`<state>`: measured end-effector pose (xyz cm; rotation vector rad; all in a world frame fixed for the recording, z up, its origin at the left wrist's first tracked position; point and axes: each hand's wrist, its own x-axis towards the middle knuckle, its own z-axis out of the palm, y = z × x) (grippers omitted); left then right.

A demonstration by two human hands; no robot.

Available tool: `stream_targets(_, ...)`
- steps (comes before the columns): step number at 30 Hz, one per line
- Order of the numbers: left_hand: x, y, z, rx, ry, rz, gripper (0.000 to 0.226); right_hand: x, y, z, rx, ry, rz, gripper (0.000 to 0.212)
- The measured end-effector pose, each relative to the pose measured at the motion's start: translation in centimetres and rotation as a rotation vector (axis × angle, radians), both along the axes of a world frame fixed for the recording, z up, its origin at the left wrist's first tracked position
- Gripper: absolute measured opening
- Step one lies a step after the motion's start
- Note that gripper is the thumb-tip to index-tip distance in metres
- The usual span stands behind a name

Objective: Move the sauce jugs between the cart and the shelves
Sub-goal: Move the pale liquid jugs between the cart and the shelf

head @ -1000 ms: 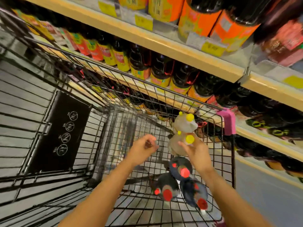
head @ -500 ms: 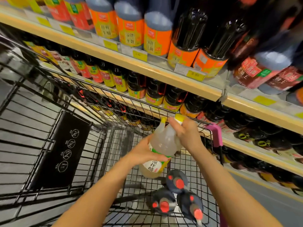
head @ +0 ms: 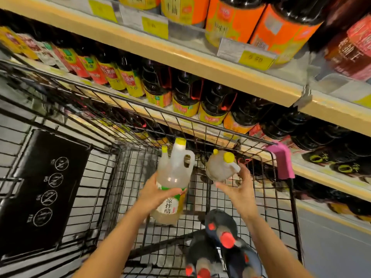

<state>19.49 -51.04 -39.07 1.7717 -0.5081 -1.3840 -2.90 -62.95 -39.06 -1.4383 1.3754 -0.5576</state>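
1. Two pale jugs rise above the cart (head: 281, 177): the left hand (head: 154, 194) grips one (head: 172, 181) round its belly, lifted clear for shelving.
2. The right hand (head: 237, 187), fingers spread, cups the second jug (head: 219, 167) from beneath.
3. Dark jugs (head: 220, 243) wait below.

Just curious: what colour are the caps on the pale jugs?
Yellow caps on both pale jugs, seen from the head view.

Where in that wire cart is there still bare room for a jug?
Bare mesh floor spreads left of the left hand, toward the black sign panel. The near right corner is crowded with dark red-capped jugs.
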Motion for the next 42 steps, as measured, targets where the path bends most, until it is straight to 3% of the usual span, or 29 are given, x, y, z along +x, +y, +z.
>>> stream_targets(2,-0.2,-0.2,-1.3,0.008,0.0,-0.007,0.053,0.9,-0.6,-2.4,0.043,-0.065,-0.002,0.087)
stream_targets(4,-0.5,-0.4,-2.1,0.016,0.019,-0.025,0.059,1.3,-1.5,-4.3,0.039,-0.099,-0.028,0.094)
stream_targets(14,-0.8,-1.8,-2.3,0.005,0.101,0.045,0.051,2.8,-1.5,-3.9,-0.016,-0.121,-0.071,0.075)
stream_targets(22,-1.3,-1.6,6.3,-0.065,0.087,0.02,0.071,-0.5,1.7,6.6,0.004,-0.262,-0.188,0.091)
stream_targets(26,-3.6,-2.8,12.5,-0.126,0.062,-0.071,0.06,-3.9,3.2,13.1,0.02,-0.313,-0.244,0.08)
stream_targets(30,-7.4,-4.0,17.7,-0.152,0.055,-0.165,0.077,-8.2,4.5,17.2,0.061,-0.368,-0.37,0.075)
stream_targets(34,-12.2,-4.5,20.7,-0.184,0.039,-0.253,0.056,-13.3,6.8,19.9,0.15,-0.484,-0.49,0.076)
stream_targets(37,-16.8,-3.8,22.0,-0.187,0.053,-0.326,0.056,-17.8,9.3,21.5,0.195,-0.573,-0.586,0.085)
stream_targets(42,-26.9,-0.7,23.3,-0.163,0.101,-0.435,0.076,-27.5,14.2,22.9,0.185,-0.665,-0.621,0.04)
